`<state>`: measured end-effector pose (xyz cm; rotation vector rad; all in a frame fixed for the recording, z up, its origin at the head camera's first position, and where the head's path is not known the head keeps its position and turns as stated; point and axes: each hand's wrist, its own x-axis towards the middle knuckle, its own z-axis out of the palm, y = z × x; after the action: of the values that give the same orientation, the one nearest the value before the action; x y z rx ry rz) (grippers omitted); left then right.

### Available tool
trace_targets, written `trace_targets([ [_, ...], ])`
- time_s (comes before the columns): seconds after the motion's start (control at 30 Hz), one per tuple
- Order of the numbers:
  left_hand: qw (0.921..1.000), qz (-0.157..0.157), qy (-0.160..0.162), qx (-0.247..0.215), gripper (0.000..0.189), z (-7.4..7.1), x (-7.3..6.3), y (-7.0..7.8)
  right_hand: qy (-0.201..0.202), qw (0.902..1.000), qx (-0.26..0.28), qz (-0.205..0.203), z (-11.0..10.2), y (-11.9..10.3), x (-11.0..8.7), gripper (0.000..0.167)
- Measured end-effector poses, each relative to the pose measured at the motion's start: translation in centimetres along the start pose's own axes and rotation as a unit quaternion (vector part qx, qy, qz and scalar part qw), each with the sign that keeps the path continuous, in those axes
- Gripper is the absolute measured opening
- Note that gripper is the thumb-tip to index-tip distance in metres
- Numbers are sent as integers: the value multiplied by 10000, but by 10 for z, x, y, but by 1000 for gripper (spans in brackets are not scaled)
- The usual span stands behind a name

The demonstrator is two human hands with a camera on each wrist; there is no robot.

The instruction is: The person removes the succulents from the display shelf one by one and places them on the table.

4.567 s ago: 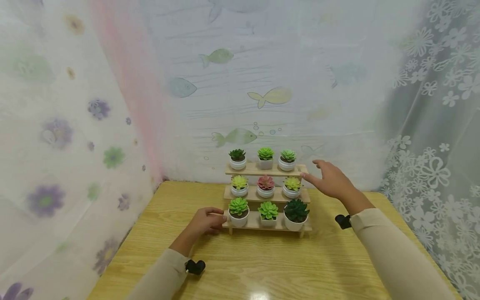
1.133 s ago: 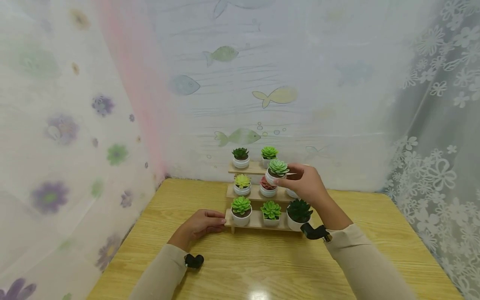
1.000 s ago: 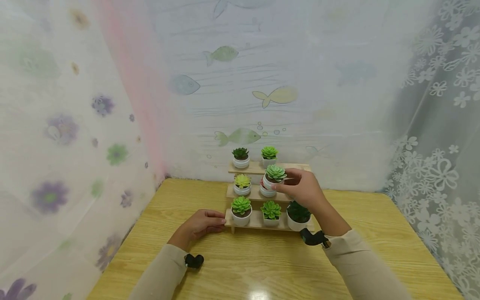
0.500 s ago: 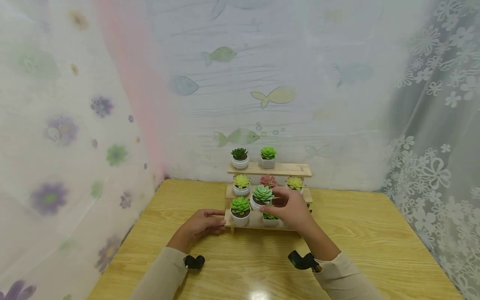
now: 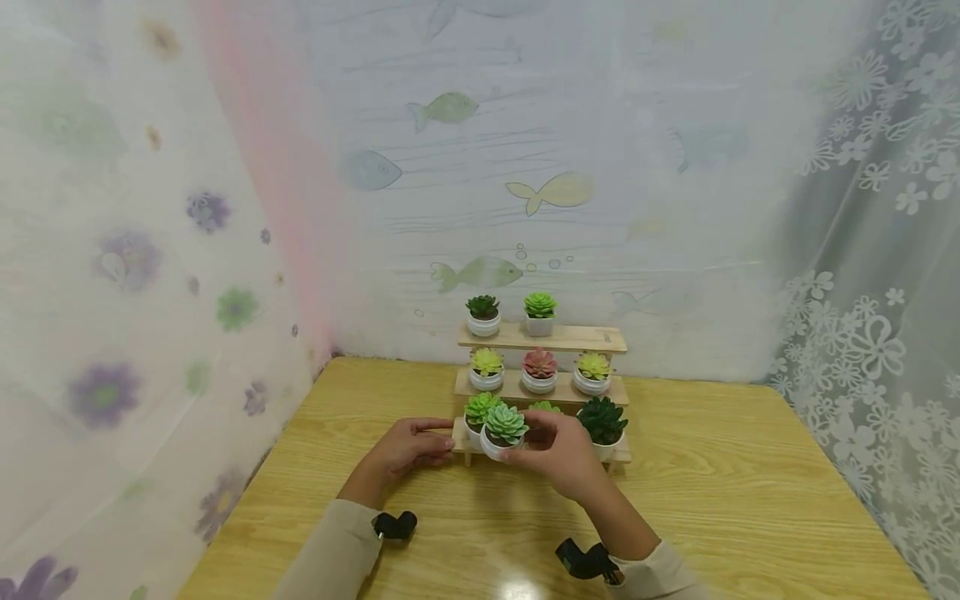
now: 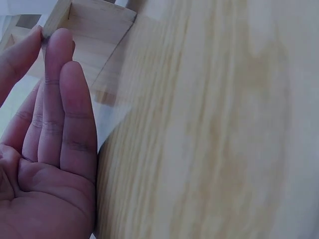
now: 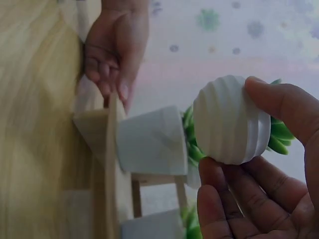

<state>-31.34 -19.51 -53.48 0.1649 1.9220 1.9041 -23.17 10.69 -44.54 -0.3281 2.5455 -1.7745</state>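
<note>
My right hand (image 5: 564, 457) pinches a white ribbed pot with a pale green succulent (image 5: 504, 429), between thumb and fingers. It is held up in front of the lowest shelf, apart from the pot (image 7: 152, 142) behind it in the right wrist view. My left hand (image 5: 407, 450) pinches the left end of the lowest shelf of a three-tier wooden plant stand (image 5: 577, 337), thumb and fingertips meeting at the board's edge (image 6: 56, 20). My right hand and the held succulent partly hide a bright green succulent (image 5: 544, 407) on the lowest shelf.
Dark green (image 5: 483, 307) and bright green succulents (image 5: 540, 306) stand on the top shelf. Yellow (image 5: 487, 362), pink (image 5: 540, 363) and another yellow succulent (image 5: 594, 367) fill the middle one. Below are a green (image 5: 480, 406) and a large dark green succulent (image 5: 602, 422). Patterned curtains hang behind the wooden table (image 5: 720, 467).
My right hand has taken the pale green succulent from the right end of the top shelf and brought it down, leftward and nearer. My left hand stays at the stand's left end.
</note>
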Motion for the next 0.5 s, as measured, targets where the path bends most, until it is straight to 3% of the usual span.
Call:
trace_targets([
  [0.23,10000,9,36,-27,51,2,1,1,-472,9983,214,-254,24,15,-9,54],
  [0.5,9999,-38,67,-82,50,2,0,-1,-614,9980,2,-166,52,31,-12,54],
])
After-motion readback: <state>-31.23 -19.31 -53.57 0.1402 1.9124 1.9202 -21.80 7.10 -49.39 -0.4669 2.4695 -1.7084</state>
